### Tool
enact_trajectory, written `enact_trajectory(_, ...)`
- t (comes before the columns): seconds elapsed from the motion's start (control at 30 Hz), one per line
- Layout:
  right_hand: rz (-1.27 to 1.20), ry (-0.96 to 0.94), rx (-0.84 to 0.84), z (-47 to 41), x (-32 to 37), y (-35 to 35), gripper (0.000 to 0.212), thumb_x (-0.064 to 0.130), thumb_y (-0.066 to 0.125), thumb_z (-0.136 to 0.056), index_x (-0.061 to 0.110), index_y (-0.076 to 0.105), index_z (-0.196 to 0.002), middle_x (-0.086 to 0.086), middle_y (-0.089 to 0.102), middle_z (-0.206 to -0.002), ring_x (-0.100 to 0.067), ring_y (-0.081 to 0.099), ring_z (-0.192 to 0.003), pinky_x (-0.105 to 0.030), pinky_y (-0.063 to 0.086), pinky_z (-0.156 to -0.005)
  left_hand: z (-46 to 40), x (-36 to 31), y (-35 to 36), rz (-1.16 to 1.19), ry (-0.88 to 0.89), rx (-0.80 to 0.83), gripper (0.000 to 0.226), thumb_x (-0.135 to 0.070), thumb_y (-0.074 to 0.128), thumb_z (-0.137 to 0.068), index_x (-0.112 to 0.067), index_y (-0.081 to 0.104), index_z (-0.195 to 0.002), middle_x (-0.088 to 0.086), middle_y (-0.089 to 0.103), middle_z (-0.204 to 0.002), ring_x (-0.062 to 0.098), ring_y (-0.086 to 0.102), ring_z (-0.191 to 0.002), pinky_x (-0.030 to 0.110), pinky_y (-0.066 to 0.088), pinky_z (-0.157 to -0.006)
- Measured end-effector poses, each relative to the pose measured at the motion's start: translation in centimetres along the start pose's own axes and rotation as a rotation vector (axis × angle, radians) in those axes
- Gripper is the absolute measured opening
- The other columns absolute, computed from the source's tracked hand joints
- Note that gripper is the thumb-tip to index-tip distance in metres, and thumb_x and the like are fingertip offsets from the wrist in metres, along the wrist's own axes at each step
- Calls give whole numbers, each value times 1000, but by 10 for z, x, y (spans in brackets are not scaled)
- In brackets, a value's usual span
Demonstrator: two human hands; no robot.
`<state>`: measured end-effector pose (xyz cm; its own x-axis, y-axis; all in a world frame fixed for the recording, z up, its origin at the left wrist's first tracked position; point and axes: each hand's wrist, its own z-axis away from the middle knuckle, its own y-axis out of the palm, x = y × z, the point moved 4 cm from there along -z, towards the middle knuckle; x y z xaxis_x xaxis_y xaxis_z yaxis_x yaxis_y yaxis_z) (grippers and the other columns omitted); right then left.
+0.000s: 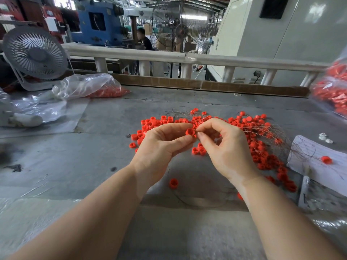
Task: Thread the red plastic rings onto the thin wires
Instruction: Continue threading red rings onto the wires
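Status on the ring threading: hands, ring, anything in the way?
Left hand pinches a red ring. Right hand fingers pinched at that ring, apparently on a wire end; too thin to confirm. Loose rings and wires crowd the table behind.

The grey worktop (pixel 105 117) carries loose red rings (pixel 259 145) and thin wires (pixel 281 136) at its middle, plastic bags (pixel 86 87) at the far left corner, and white paper (pixel 319 158) at the right edge.

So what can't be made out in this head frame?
- Wire tip: too thin to see at the held ring, between left hand and right hand.
- Bag of rings: cut by right edge, blurred.
- Heap of rings: partly hidden by right hand.
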<state>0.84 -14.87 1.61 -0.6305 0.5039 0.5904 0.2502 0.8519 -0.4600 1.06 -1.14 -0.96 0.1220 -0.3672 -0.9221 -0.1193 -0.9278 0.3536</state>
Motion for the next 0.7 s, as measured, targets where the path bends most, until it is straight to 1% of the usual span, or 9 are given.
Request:
enact_trajectory(0.07, 2, -10, 1, 0, 1, 0, 13, 3, 64, -84, 16, 67, -81, 8, 64, -71, -6, 59, -70, -11, 43, -59, 0, 0, 0, 12, 5, 6, 29, -4, 66, -62, -10, 69, -90, 4, 72, -74, 12, 69, -69, 19, 55, -64)
enact_trajectory(0.13, -4, -19, -1, -1, 1, -1, 13, 3, 64, -83, 16, 67, -81, 9, 64, -72, -6, 58, -71, -8, 41, -60, -1, 0, -1, 13, 13, 15, 31, -6, 67, -61, -12, 69, -91, 4, 71, -75, 14, 69, -71, 20, 54, -64)
enact_trajectory(0.3, -42, -22, 7, 0, 3, 0, 13, -1, 65, -82, 12, 68, -80, 3, 65, -71, -7, 58, -70, -4, 39, -59, -1, 0, -3, 35, 11, 2, 28, -6, 67, -60, -12, 70, -88, 7, 72, -78, 16, 70, -72, 21, 56, -66)
enact_trajectory(0.5, -77, -3, 9, 0, 3, 1, 15, -4, 64, -81, 11, 67, -78, 1, 64, -68, -6, 58, -66, -3, 38, -55, -1, -1, -1, 42, 8, -10, 28, -4, 66, -59, -10, 70, -87, 6, 73, -77, 15, 69, -74, 23, 57, -74)
enact_trajectory(0.6, -71, -11, 5, 0, 4, 0, 15, -3, 64, -81, 11, 67, -78, 0, 64, -67, -5, 57, -64, -3, 38, -54, 0, -2, 0, 68, -9, -11, 29, -2, 64, -61, -8, 69, -89, 6, 73, -78, 15, 70, -76, 23, 56, -77)
enact_trajectory(0.7, -56, -9, -5, 0, 4, -1, 16, -2, 64, -81, 13, 67, -76, 1, 63, -65, -5, 57, -62, -8, 39, -56, 0, -3, 2, 99, -36, -1, 27, 3, 61, -68, -4, 68, -92, 7, 73, -81, 15, 71, -77, 22, 56, -76)
